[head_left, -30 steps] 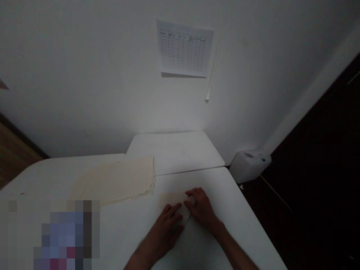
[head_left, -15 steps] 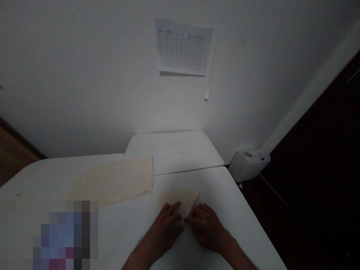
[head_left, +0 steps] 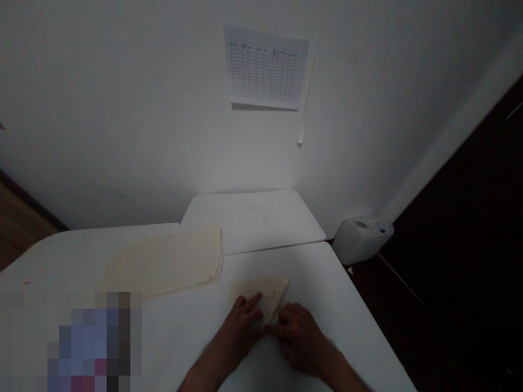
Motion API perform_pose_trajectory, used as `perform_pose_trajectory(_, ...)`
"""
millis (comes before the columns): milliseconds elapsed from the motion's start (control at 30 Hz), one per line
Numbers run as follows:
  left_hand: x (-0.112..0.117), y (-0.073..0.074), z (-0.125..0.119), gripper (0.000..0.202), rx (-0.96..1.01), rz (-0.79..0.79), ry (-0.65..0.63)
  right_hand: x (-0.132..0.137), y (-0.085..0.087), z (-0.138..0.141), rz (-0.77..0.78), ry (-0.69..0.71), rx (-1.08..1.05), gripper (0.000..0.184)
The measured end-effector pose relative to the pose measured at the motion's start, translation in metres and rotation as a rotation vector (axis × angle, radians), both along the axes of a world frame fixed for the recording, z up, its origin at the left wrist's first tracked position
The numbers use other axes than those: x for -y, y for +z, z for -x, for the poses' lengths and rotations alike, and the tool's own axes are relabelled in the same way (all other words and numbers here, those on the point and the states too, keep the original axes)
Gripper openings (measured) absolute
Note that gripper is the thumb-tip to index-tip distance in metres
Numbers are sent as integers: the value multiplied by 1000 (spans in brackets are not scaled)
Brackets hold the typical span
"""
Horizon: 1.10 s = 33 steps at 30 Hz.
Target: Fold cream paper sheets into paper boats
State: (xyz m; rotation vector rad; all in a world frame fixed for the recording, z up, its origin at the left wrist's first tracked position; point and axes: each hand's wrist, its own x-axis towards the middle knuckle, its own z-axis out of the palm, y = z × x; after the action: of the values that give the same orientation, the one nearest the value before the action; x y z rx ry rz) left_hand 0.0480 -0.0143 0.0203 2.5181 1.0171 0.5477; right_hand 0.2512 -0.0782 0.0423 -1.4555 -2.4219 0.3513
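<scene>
A small, thin cream-coloured sheet [head_left: 270,296], folded to a pointed shape, lies on the white table in front of me. My left hand [head_left: 246,324] rests on its left part, fingers stretched out and apart, pressing it down. At the lower right edge, my right hand [head_left: 297,332] has its fingers curled, and one extended finger reaches the sheet's lower corner by my left thumb. That corner is partly covered by the hands. To the left lies a stack of larger thin cream sheets [head_left: 163,261]; whether they are dough or paper I cannot tell.
The white tabletop [head_left: 327,305] meets another white table [head_left: 253,215] against the wall. A printed chart [head_left: 265,71] hangs on the wall. A white plastic container [head_left: 362,239] stands on the floor at the right. The lower left is blurred out.
My right hand has slid slightly down along the sheet's right edge, and more of that edge now shows. My left hand stays in place.
</scene>
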Motion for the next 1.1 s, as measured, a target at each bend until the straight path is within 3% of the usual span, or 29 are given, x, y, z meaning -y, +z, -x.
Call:
perform_pose_trajectory(200,1,2,0,19,33,23,-6,-1,-5,3,10,-105,47,35)
perform_pose_trajectory(500,0,4,0,19,-29,28,-4,-11,-7,-15,-54,-277,141,30)
perform_pose_trajectory(1100,1,6,1,20,14,18,-11,-30,-3,-27,-124,-456,238,23)
